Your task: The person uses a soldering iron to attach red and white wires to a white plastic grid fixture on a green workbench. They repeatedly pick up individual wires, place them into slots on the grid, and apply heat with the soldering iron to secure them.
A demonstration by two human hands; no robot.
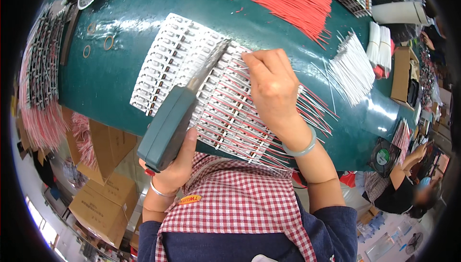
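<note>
A green worktop (113, 79) fills my view, cartons (103, 211) below it at left. On it lies the white connector panel (209, 96): right-hand rows carry red and white leads (314, 108), left-hand ones show none, so I judge it part-wired. The grip of the left hand (173, 173) wraps a pistol-shaped green tool (168, 125); whether the fingertips of the right hand (273, 89) pinch a lead, I cannot tell. Loose red wires (297, 5) and white wires (353, 70) lie beyond.

Glossy green table (108, 82) with white glare (382, 109), pale floor (133, 165), bright window (42, 221) lower left.

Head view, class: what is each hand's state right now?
Left hand: closed, holding the green handheld tool.
Right hand: pinched closed; cannot tell whether holding anything.
</note>
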